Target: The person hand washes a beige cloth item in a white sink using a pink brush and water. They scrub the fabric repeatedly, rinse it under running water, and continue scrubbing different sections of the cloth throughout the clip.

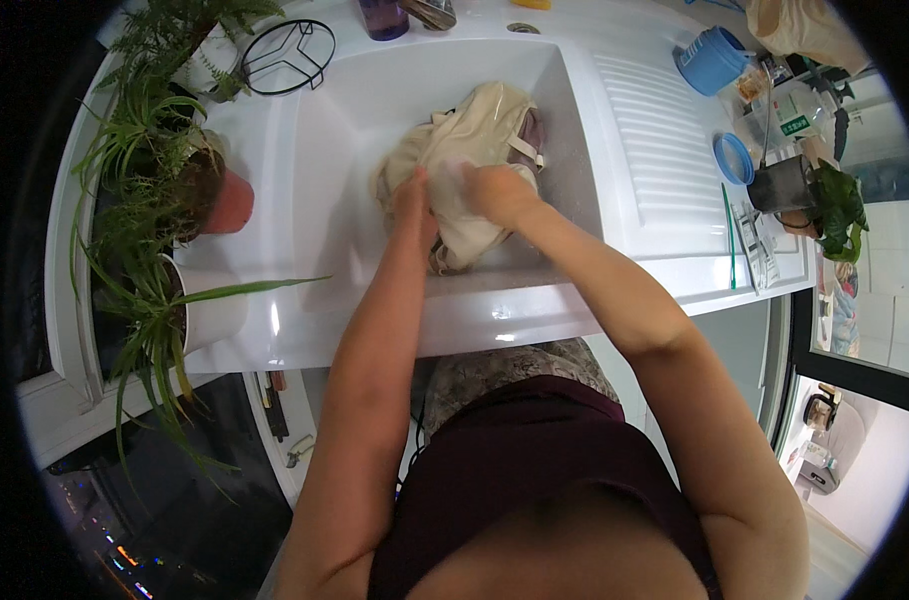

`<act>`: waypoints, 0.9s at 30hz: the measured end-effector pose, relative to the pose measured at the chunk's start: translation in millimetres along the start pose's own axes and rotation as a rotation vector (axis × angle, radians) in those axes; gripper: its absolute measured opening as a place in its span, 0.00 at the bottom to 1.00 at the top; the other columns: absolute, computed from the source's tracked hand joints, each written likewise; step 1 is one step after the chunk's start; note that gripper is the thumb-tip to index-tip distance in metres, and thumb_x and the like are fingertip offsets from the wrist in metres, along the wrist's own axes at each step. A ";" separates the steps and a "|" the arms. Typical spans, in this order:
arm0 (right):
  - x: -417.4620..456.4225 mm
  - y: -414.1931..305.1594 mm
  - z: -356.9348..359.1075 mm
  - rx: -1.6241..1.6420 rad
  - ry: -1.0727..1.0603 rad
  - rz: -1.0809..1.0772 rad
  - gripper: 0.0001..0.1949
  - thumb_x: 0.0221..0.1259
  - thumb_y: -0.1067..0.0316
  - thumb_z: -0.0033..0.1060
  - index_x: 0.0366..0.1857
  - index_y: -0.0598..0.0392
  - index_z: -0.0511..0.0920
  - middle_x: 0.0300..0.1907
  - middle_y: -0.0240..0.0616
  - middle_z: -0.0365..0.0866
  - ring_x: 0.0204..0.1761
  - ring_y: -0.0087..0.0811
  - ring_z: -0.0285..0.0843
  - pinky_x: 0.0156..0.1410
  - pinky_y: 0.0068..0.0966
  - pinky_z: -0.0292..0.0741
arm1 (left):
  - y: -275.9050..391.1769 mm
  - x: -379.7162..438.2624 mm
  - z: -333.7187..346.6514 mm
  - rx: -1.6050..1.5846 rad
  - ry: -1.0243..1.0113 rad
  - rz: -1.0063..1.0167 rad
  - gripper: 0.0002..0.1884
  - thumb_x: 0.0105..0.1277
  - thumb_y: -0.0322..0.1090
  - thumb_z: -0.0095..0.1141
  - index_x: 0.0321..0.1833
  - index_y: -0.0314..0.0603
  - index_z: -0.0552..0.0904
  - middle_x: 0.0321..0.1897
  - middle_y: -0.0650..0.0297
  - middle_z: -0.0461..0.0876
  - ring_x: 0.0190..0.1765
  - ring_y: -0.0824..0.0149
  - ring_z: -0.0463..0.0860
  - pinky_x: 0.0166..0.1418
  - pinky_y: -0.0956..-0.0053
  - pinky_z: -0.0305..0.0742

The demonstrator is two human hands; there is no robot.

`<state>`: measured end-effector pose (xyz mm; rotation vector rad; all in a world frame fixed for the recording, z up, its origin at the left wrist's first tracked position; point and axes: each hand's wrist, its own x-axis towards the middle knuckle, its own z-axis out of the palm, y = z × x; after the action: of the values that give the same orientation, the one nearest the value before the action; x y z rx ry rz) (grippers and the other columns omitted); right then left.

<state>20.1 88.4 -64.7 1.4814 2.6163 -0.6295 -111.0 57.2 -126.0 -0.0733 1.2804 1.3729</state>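
A wet cream fabric bag with straps [484, 127] lies bunched in the white sink basin [334, 150]. My left hand [415, 202] grips the bag's fabric at its left side, thumb pointing up. Close beside it, my right hand [497, 193] is on the bag's middle, blurred by motion, its fingers curled; a pale patch, perhaps a brush or lather, shows at its fingertips, too blurred to name. A mauve part of the bag and a light strap with a buckle show at its right side.
Left of the basin stand potted plants, one in a red pot [233, 202], and a black wire stand [289, 56]. To the right are a ribbed washboard [657, 135], a blue tub [713, 61], a blue lid [733, 159] and a dark pot [783, 184].
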 end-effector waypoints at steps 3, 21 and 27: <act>-11.8 31.0 -9.8 0.204 0.150 0.054 0.13 0.57 0.63 0.40 0.43 0.56 0.71 0.33 0.52 0.76 0.38 0.50 0.74 0.42 0.39 0.71 | -2.3 9.3 -7.2 0.027 0.017 0.045 0.25 0.59 0.42 0.52 0.54 0.30 0.68 0.50 0.53 0.71 0.49 0.57 0.73 0.52 0.66 0.70; 40.3 9.2 -7.0 0.076 0.121 0.141 0.16 0.57 0.63 0.40 0.46 0.58 0.68 0.30 0.52 0.78 0.34 0.51 0.76 0.41 0.42 0.72 | -6.6 -10.6 14.9 -0.121 -0.290 -0.113 0.22 0.61 0.45 0.48 0.53 0.38 0.71 0.52 0.58 0.72 0.55 0.61 0.70 0.55 0.67 0.67; 15.4 -4.5 27.8 0.055 0.103 -0.196 0.17 0.56 0.67 0.39 0.50 0.58 0.67 0.30 0.52 0.77 0.33 0.50 0.76 0.41 0.41 0.72 | -10.5 13.4 -14.9 -0.104 -0.259 -0.003 0.23 0.59 0.37 0.50 0.56 0.34 0.66 0.55 0.55 0.67 0.55 0.58 0.68 0.56 0.65 0.65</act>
<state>4.3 88.1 -92.7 1.3148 2.8709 -0.6628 -116.5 52.7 -147.5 0.0309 0.9931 1.3960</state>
